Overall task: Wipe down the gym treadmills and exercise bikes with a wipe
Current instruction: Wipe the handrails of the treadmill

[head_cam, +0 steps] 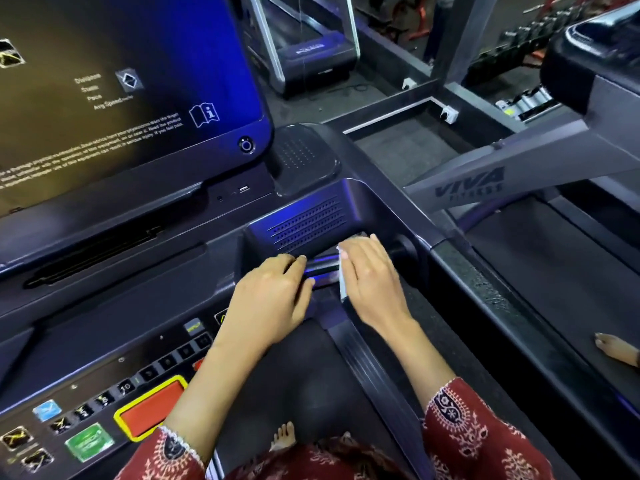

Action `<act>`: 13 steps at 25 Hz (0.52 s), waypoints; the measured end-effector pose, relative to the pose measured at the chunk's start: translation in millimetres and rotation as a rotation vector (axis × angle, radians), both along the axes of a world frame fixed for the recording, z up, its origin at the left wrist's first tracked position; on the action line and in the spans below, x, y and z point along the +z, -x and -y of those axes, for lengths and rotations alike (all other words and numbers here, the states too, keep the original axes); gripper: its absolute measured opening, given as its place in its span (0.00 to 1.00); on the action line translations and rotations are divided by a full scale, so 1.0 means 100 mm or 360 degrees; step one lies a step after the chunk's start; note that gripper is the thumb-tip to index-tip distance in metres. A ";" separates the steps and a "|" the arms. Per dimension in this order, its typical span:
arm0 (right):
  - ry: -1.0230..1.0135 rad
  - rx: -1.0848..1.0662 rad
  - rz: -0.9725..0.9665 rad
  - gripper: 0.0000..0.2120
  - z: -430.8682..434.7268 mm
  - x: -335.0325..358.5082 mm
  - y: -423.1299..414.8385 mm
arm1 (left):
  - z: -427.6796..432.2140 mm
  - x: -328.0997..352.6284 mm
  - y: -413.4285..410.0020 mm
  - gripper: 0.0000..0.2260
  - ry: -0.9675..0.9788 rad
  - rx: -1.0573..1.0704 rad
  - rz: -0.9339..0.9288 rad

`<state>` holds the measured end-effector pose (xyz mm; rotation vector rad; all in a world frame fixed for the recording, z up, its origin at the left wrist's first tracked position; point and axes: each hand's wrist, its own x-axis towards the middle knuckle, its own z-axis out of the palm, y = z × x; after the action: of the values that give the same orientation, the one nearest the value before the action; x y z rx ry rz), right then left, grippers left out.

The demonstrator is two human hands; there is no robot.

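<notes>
Scene: person stands on a treadmill (311, 375) belt, both hands at the right end of the console (104, 323), below the lit display screen (114, 81).

Wipe: white wipe (343, 278) sits under the right hand (370, 271), only its left edge showing as a pale strip beside the palm.

Handlebar: short dark grip bar (322, 266) runs left to right between the two hands, just under the perforated speaker grille (308, 220); its right end disappears beneath the wipe.

Right fingers: curled over wipe and bar together, pressing the cloth down around the bar; closed on it, though how tightly cannot be told.

Left fingers: left hand (273, 296) rests on the bar's left end, fingers (294, 265) folded over it, holding nothing else.

Key relation: bar's long axis lies crosswise to both forearms; the bare stretch lies to the left of the wiping hand, between it and the left hand, which is touching the bar.

Nearer hand: right hand carries the wipe and is already on the bar, so a sideways slide along the axis looks like the likely stroke.

Obstacle: left hand occupies the far end and would probably need to lift clear.

Elsewhere: neighbouring treadmill (536, 271) stands to the right; red stop button (152, 407) lies near the left forearm.
</notes>
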<state>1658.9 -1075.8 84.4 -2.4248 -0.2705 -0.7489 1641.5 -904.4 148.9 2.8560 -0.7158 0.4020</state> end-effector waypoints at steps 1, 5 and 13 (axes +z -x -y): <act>0.0065 0.0010 0.0044 0.17 0.05 -0.03 0.02 | 0.04 0.00 -0.01 0.20 0.0000 -0.0019 -0.0030; -0.0043 -0.0256 0.0008 0.23 0.16 -0.18 0.05 | 0.13 -0.04 -0.08 0.19 0.0027 -0.0111 -0.0101; -0.0393 -0.0270 -0.0018 0.22 0.14 -0.34 0.21 | 0.26 -0.12 -0.13 0.19 0.0041 -0.0233 -0.0085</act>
<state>1637.8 -1089.6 50.2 -2.2345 0.0326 -0.7923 1654.3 -930.3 136.8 2.7564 -0.8961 0.3102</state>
